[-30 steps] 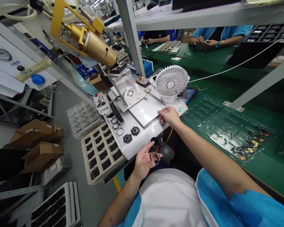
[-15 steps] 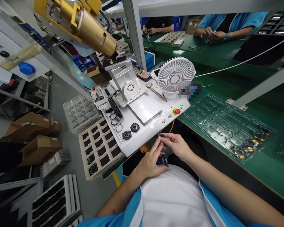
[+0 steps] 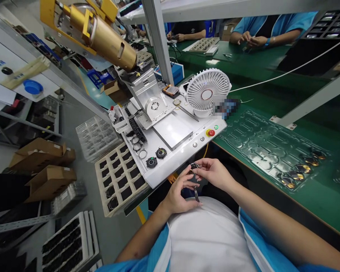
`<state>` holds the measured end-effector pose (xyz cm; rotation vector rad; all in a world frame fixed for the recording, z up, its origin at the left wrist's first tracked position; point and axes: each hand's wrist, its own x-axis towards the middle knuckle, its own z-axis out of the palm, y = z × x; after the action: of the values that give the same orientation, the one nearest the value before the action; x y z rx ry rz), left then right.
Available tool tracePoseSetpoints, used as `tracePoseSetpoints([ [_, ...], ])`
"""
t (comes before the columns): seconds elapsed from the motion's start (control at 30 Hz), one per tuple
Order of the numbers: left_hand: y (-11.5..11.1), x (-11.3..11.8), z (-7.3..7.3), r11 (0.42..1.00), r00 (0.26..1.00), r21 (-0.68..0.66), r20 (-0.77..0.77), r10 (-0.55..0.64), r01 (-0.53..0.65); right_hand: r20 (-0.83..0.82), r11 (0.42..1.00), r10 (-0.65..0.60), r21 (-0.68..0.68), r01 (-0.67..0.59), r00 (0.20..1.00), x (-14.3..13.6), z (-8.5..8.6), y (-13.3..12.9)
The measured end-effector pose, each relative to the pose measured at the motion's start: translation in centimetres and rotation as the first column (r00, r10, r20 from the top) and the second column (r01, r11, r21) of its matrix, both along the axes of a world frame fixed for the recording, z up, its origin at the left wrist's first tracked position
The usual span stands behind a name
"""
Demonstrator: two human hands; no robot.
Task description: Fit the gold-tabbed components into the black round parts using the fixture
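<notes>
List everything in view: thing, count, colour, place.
white machine console: one, white, centre, in front of the person
gold cylinder head: one, gold and yellow, upper left above the console
desk fan: one, white, behind the console
red button: one, red, console's right front corner
round watch bodies: two, dark, on the console's front left
beige compartment tray: one, beige with dark pockets, left of the console
clear blister tray: one, clear, on the green bench at right
cardboard boxes: several, brown, far left
co-workers' hands: across the bench, top
left hand: holds a small dark part
right hand: fingers pinch a dark ring-shaped part
</notes>
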<state>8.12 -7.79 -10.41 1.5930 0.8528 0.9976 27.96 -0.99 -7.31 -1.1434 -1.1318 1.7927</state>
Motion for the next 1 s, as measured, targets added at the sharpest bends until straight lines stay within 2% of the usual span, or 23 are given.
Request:
tracePoseSetpoints([
  [0.17,0.5,0.1,0.5,0.999,0.991,0.017,-0.132,-0.032,0.034,-0.080,0.999,-0.039,-0.026,0.037,0.996,0.1,0.0,-0.1],
  [0.27,0.5,0.1,0.3,0.999,0.996,-0.007,-0.081,-0.045,0.044,-0.099,0.995,-0.085,-0.060,0.080,0.991,-0.1,0.0,-0.3],
  [0.37,0.4,0.1,-0.1,0.994,0.989,-0.094,0.130,0.066,-0.054,-0.106,0.991,-0.090,-0.112,0.078,0.990,-0.2,0.2,-0.4],
  [0.47,0.6,0.0,-0.4,0.956,0.914,-0.236,0.323,0.246,-0.174,-0.113,0.988,-0.059,-0.150,0.041,0.992,-0.3,0.7,-0.7],
  [0.63,1.0,-0.1,-0.8,0.908,0.861,-0.349,0.362,0.357,-0.230,-0.181,0.963,0.008,-0.263,-0.057,0.983,-1.7,1.6,-1.8],
  [0.77,0.7,0.2,-1.0,0.885,0.836,-0.392,0.373,0.403,-0.252,-0.184,0.976,-0.053,-0.216,0.012,0.981,-3.2,2.1,-2.8],
  [0.87,0.6,0.3,-1.2,0.898,0.819,-0.355,0.413,0.399,-0.258,-0.150,0.986,-0.127,-0.130,0.108,0.981,-3.9,2.5,-3.3],
  [1.0,0.8,0.1,-1.2,0.919,0.819,-0.296,0.436,0.373,-0.261,-0.111,0.990,-0.134,-0.054,0.128,0.985,-4.3,3.1,-3.7],
])
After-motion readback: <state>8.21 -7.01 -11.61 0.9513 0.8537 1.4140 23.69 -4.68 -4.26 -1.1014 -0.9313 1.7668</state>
